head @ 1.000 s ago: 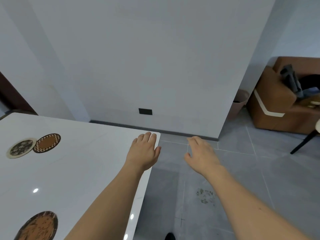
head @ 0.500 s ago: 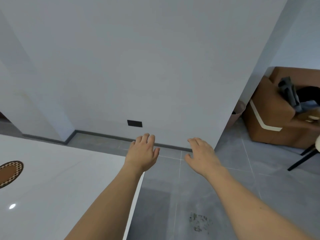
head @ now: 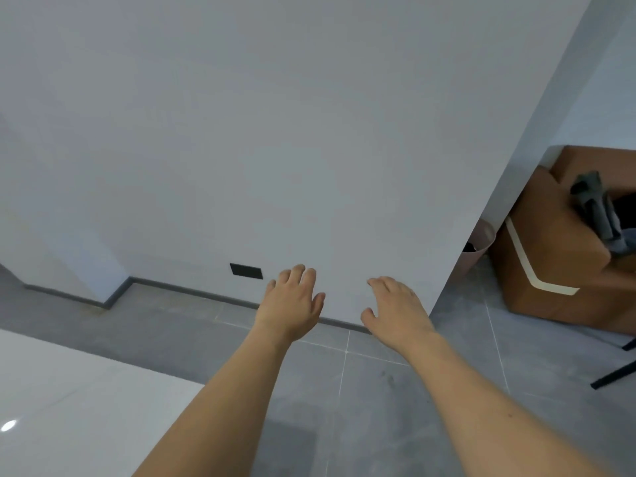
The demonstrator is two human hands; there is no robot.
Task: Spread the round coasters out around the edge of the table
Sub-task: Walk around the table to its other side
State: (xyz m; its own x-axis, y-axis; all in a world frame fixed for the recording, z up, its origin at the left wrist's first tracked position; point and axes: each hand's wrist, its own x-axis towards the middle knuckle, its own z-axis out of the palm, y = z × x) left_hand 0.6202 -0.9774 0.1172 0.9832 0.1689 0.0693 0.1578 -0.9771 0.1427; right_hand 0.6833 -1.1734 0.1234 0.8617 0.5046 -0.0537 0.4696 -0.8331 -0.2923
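Only a corner of the glossy white table [head: 69, 407] shows at the lower left, and no coaster lies on the part I can see. My left hand [head: 292, 304] is stretched forward with fingers apart and holds nothing; it hangs past the table's corner, over the grey floor. My right hand [head: 395, 308] is held out beside it, also empty with fingers spread. Both are in the air in front of the white wall.
A white wall [head: 309, 132] with a dark socket plate [head: 246, 270] fills the view ahead. A brown armchair [head: 568, 263] stands at the right with a pink bin [head: 476, 249] beside it. A black chair leg [head: 616, 373] crosses the grey tiled floor [head: 378, 390].
My view has swung up and to the right, so the coasters on the table have slipped out of sight. Both hands stay held out, empty.
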